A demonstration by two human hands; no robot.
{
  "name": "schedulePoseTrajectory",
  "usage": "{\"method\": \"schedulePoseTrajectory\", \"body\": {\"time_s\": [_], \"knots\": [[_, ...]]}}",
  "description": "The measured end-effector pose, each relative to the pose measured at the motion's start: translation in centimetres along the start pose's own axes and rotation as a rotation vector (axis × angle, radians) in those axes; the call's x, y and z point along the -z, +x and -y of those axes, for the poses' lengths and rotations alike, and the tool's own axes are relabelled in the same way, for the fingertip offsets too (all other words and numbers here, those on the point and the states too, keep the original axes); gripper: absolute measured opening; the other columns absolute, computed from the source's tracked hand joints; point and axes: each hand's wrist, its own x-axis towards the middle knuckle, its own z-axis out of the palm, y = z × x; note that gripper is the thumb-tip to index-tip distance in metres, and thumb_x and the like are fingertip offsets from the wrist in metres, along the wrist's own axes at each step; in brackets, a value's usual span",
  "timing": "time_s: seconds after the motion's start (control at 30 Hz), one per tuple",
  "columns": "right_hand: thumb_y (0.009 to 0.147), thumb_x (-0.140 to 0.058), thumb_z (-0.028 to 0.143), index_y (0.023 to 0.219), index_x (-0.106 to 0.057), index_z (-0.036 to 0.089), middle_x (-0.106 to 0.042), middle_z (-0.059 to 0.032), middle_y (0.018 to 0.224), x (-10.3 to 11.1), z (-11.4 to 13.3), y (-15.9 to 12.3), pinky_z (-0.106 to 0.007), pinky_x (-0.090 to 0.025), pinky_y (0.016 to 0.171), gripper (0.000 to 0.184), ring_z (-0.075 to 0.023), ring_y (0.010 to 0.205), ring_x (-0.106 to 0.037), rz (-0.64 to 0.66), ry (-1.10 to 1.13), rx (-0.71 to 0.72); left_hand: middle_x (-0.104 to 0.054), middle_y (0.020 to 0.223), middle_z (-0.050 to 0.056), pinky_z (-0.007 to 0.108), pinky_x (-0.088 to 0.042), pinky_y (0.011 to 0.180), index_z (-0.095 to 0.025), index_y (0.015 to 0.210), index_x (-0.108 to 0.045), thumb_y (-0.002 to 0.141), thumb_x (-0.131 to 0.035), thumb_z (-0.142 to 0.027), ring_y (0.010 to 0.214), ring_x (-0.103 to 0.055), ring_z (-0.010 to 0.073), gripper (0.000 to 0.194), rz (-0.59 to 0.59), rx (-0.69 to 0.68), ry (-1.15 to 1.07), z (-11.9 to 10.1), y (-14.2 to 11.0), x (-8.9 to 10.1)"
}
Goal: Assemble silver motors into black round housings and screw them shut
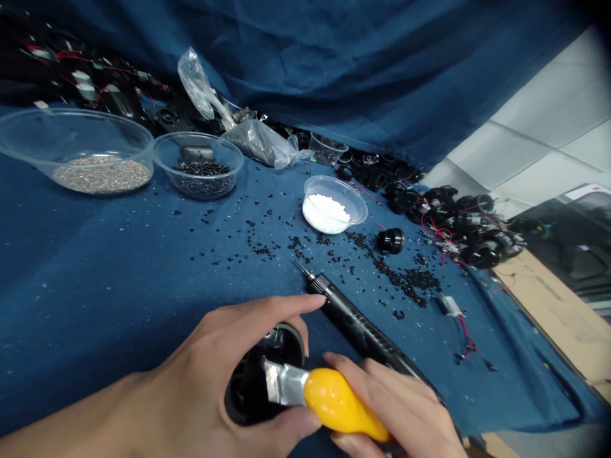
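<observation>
Along the near edge of the bench (105,299), both hands are engaged on a single part. The left hand (191,362) has a wide grip wrapped around a black cylindrical housing (248,388), which sits with its open end upward and tilted toward the right hand. The right hand (396,407) has a closed grip on a yellow-handled tool (338,404), and the tool's flat metal blade (285,381) reaches into the open end of the housing. A black electric screwdriver (363,324) lies on the bench and passes beneath the right hand, its metal tip directed toward the far left, its collar just beside the left fingertips (315,300). Small black granules (401,277) are scattered over the blue cover beyond the hands. Toward the far edge stand a clear bowl of grey granules (102,175), a clear bowl of small black parts (200,181) and a clear tub of white granules (327,213). A black cylindrical part (390,240) stands alone to the right of the tub. Heaped black assemblies with red wires (470,229) occupy the far right corner, and a small silver component with red wires (451,306) lies near the right edge. Plastic bags (260,143) rest along the far edge, against a hanging blue cloth (363,57).
</observation>
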Motion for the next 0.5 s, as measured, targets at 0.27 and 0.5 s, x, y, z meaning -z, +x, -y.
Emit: {"method": "schedulePoseTrajectory", "body": {"time_s": [0.27, 0.5], "knots": [[0.093, -0.053, 0.039, 0.122, -0.056, 0.02, -0.071, -0.0089, 0.1, 3.2, -3.1, -1.8, -0.024, -0.055, 0.066, 0.035, -0.02, 0.078, -0.069, 0.03, -0.084, -0.182, -0.067, 0.092, -0.007, 0.022, -0.049, 0.085, -0.036, 0.133, -0.041, 0.056, -0.087, -0.045, 0.074, -0.065, 0.012, 0.09, 0.066, 0.071, -0.084, 0.7, 0.7, 0.5], [0.094, -0.048, 0.046, 0.118, -0.061, 0.019, -0.068, -0.0074, 0.092, 4.0, -9.6, -3.1, -0.029, -0.049, 0.06, 0.038, -0.0188, 0.067, -0.064, 0.157, -0.11, -0.591, -0.065, 0.092, -0.007, 0.017, -0.049, 0.064, -0.041, 0.136, -0.035, 0.052, -0.09, -0.038, 0.073, -0.064, 0.012, 0.1, 0.097, 0.05, -0.14, -0.1, 0.7, 1.1]]}}
